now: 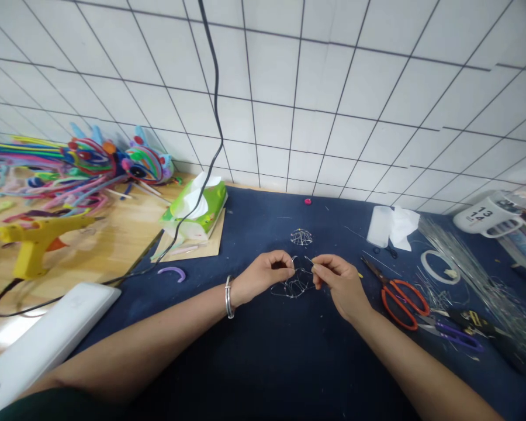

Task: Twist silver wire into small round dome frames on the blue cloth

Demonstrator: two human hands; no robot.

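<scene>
A thin silver wire frame (291, 287) of bent loops lies low on the dark blue cloth, between and just below my hands. My left hand (274, 270), with a silver bangle at the wrist, pinches a curved piece of wire (294, 261) between thumb and fingers. Across a small gap, my right hand (335, 279) pinches the end of a wire (307, 259). Whether both wires belong to the frame I cannot tell. Just beyond the hands stands a small dome-shaped wire piece (301, 237).
Orange-handled scissors (405, 301), purple-handled scissors (458, 336), a wire bundle (477, 269) and a mug (486, 217) are at right. To the left are a tissue pack (199, 207), a yellow glue gun (37, 240), a white box (56, 333) and colourful pipe cleaners (48, 175). A black cable (217, 105) hangs down.
</scene>
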